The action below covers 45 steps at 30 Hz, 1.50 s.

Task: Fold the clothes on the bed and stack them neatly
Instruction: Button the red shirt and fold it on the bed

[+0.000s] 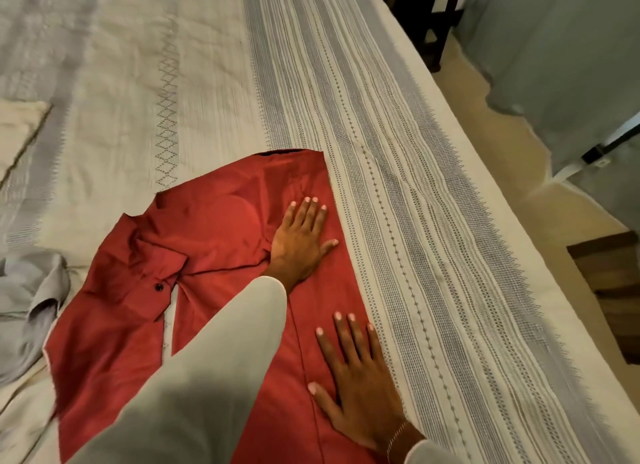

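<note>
On bed, both hands press red shirt flat

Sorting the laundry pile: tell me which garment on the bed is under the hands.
The red shirt, with both the left hand and right hand flat on it; the grey garment lies untouched beside it.

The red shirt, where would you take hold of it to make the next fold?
Probably the loose sleeve and cuff on the red shirt's left side, coming from the left. That part lies rumpled and raised, easy to pinch, while the right edge is pressed flat under the left hand and right hand.
</note>
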### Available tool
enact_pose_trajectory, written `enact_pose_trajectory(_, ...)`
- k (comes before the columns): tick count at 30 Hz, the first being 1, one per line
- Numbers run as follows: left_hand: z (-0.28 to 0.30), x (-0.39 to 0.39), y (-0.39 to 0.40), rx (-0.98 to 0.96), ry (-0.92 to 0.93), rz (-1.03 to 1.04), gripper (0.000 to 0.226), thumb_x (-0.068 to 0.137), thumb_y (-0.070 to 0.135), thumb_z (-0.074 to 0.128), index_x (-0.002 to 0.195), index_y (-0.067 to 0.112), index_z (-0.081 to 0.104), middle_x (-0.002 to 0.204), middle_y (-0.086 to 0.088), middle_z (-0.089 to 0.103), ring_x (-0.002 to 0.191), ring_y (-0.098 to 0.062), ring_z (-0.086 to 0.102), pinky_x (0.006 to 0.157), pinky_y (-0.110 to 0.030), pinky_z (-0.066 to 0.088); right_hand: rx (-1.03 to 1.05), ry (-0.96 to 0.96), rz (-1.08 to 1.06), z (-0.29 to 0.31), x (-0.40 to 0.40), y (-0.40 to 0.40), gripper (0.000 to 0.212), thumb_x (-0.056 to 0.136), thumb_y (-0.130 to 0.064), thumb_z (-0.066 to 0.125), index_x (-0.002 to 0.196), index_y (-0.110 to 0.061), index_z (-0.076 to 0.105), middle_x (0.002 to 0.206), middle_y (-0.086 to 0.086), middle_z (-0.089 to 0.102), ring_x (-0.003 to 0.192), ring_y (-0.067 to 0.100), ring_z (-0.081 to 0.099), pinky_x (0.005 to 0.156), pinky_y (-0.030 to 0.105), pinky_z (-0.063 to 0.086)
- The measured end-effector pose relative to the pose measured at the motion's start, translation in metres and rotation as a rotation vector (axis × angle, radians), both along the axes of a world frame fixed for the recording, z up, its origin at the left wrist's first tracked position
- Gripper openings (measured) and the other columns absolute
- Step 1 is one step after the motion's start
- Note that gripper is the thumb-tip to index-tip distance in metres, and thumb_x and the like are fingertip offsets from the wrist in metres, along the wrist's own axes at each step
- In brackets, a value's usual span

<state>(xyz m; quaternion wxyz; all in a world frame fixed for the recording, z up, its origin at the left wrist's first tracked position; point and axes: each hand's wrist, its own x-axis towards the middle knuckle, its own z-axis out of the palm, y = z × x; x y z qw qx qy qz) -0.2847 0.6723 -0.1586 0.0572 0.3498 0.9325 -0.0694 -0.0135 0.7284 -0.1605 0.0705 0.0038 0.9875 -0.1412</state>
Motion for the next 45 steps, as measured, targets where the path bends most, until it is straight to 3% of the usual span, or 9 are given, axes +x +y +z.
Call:
enact_pose_trajectory(5, 0.016, 0.078, 0.004, 0.101, -0.029, -0.099, 0.069, 0.103, 0.050, 0.035, 0.156, 0.007, 0.027, 0.163, -0.019, 0.025, 0.152, -0.035, 0.020, 0.124, -0.053, 0.013, 0.017, -0.016, -0.002, 0.004, 0.010, -0.002, 0.080, 0.097, -0.068, 0.035, 0.161, -0.025, 0.018, 0.169, 0.012, 0.009, 0.156, 0.031, -0.001, 0.121, 0.058, 0.018)
enact_pose_trajectory(9, -0.002, 0.108, -0.015, 0.153, -0.204, -0.060, 0.076, 0.099, 0.060, 0.018, 0.161, 0.016, 0.015, 0.168, -0.011, 0.007, 0.156, -0.027, 0.005, 0.125, -0.049, 0.009, 0.015, -0.040, -0.034, 0.005, 0.025, -0.007, 0.079, 0.098, -0.069, 0.032, 0.162, -0.024, 0.016, 0.169, 0.011, 0.007, 0.156, 0.028, -0.004, 0.122, 0.056, 0.014)
enact_pose_trajectory(14, -0.004, 0.108, -0.020, 0.120, -0.200, -0.072, 0.086, 0.091, 0.066, -0.003, 0.161, 0.018, 0.006, 0.169, -0.008, -0.001, 0.156, -0.023, -0.003, 0.125, -0.045, 0.000, -0.002, -0.038, -0.059, 0.007, 0.088, -0.023, 0.076, 0.098, -0.067, 0.033, 0.162, -0.029, 0.014, 0.170, 0.009, 0.003, 0.156, 0.028, -0.003, 0.122, 0.055, 0.015)
enact_pose_trajectory(20, 0.001, 0.170, -0.044, 0.207, -0.114, -0.186, 0.073, 0.102, 0.058, 0.020, 0.157, 0.010, 0.029, 0.166, -0.013, 0.021, 0.155, -0.027, 0.014, 0.125, -0.048, 0.013, -0.006, -0.042, -0.013, 0.010, 0.097, -0.020, 0.071, 0.097, -0.069, 0.033, 0.160, -0.040, 0.016, 0.169, 0.013, 0.004, 0.156, 0.031, -0.005, 0.121, 0.058, 0.015)
enact_pose_trajectory(25, -0.016, 0.191, -0.065, 0.221, -0.096, -0.197, 0.076, 0.101, 0.063, 0.025, 0.161, 0.017, 0.018, 0.168, -0.009, 0.012, 0.155, -0.023, 0.009, 0.125, -0.048, 0.013, -0.018, -0.039, -0.002, 0.009, 0.127, -0.023, 0.076, 0.096, -0.074, 0.030, 0.161, -0.037, 0.014, 0.169, 0.013, 0.002, 0.155, 0.033, -0.008, 0.123, 0.059, 0.010)
enact_pose_trajectory(36, -0.007, 0.207, -0.055, 0.060, -0.035, -0.052, 0.084, 0.093, 0.073, 0.021, 0.159, 0.020, 0.026, 0.166, -0.016, 0.020, 0.154, -0.030, 0.016, 0.123, -0.053, 0.014, -0.032, -0.064, -0.009, 0.010, 0.208, -0.042, 0.073, 0.096, -0.065, 0.042, 0.159, -0.034, 0.024, 0.168, 0.014, 0.013, 0.155, 0.037, 0.008, 0.116, 0.060, 0.019)
enact_pose_trajectory(40, 0.002, 0.225, -0.060, 0.052, -0.102, 0.082, 0.091, 0.091, 0.072, 0.004, 0.161, 0.015, 0.016, 0.167, -0.017, 0.013, 0.155, -0.031, 0.011, 0.125, -0.049, 0.013, -0.034, -0.067, 0.007, 0.012, 0.210, -0.044, 0.072, 0.097, -0.066, 0.037, 0.159, -0.033, 0.024, 0.167, 0.014, 0.015, 0.155, 0.037, 0.009, 0.117, 0.059, 0.018)
enact_pose_trajectory(43, 0.019, 0.230, -0.069, 0.103, -0.184, 0.061, 0.089, 0.092, 0.068, 0.002, 0.161, 0.013, 0.011, 0.168, -0.013, 0.011, 0.156, -0.027, 0.007, 0.126, -0.043, 0.008, -0.051, -0.084, 0.000, 0.019, 0.208, -0.039, 0.076, 0.094, -0.073, 0.034, 0.158, -0.032, 0.030, 0.165, 0.014, 0.025, 0.152, 0.036, 0.021, 0.115, 0.057, 0.018)
enact_pose_trajectory(45, 0.037, 0.223, -0.083, 0.144, -0.155, 0.067, 0.084, 0.095, 0.064, 0.010, 0.160, 0.010, 0.017, 0.165, -0.014, 0.021, 0.154, -0.028, 0.016, 0.126, -0.043, 0.013, -0.072, -0.070, -0.026, 0.026, 0.200, -0.036, 0.076, 0.095, -0.074, 0.032, 0.157, -0.029, 0.034, 0.161, 0.013, 0.036, 0.148, 0.034, 0.032, 0.114, 0.053, 0.021)
